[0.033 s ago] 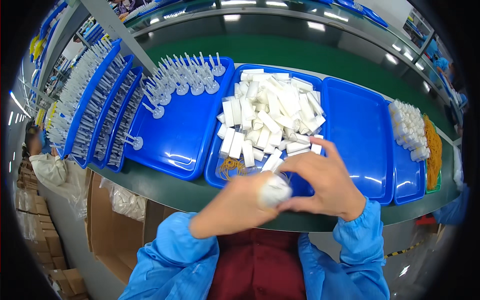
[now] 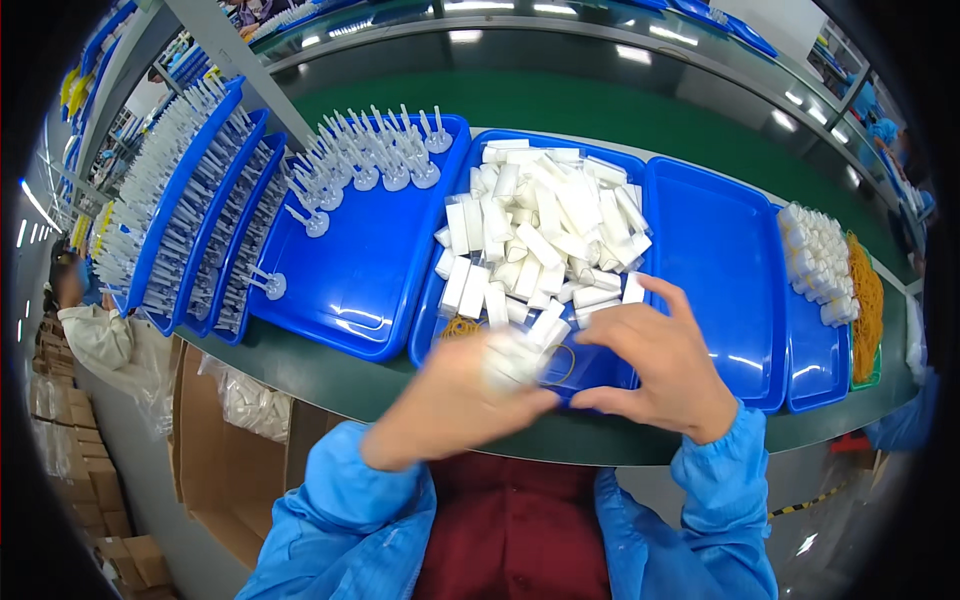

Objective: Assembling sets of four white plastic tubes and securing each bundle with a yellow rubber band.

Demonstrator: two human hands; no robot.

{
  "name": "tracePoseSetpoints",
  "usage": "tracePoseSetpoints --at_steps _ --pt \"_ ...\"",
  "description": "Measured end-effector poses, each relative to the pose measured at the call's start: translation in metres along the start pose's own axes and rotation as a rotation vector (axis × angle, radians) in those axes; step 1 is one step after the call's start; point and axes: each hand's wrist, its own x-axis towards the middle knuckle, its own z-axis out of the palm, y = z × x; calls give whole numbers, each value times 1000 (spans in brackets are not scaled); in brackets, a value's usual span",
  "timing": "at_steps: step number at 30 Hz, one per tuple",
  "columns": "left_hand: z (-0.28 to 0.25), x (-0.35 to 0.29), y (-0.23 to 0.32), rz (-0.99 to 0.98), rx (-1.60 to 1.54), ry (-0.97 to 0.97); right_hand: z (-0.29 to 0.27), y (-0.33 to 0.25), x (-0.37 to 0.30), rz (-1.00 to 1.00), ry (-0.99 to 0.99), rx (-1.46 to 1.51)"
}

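My left hand (image 2: 440, 405), blurred by motion, is closed around a white bundle (image 2: 512, 360) that looks like several small white pieces together. A thin tan rubber band (image 2: 567, 368) loops out between the bundle and my right hand; what each end touches is unclear. My right hand (image 2: 660, 370) is curved, with thumb and fingers apart. Both hands are over the front edge of a blue tray (image 2: 425, 320) piled with white block-shaped pieces in clear wrappers (image 2: 540, 220). More rubber bands (image 2: 462, 327) lie in its front left corner, partly behind my left hand.
On the left, a blue tray (image 2: 340, 290) holds clear stemmed plastic parts (image 2: 395, 165), beside stacked tilted trays (image 2: 190, 210). To the right are another blue tray (image 2: 720, 290), white bundles (image 2: 820, 260) and a rubber band heap (image 2: 865, 305). A cardboard box (image 2: 220, 470) stands below left.
My left hand has shifted left with the white bundle, away from my right hand. The rubber band loop now shows in the gap. My right hand has spread slightly.
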Motion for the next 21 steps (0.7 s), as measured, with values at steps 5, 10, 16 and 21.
tracePoseSetpoints --at_steps 5,10,16,21 --pt "-28 -9 -22 -137 -852 398 -16 7 -24 -141 -147 1285" --pt "28 -3 13 46 -365 487 19 -19 10 342 806 1341" --pt "42 -17 10 341 53 69 33 -2 -5 413 369 915" --pt "44 -11 -3 296 532 169 14 -58 -5 77 68 78"
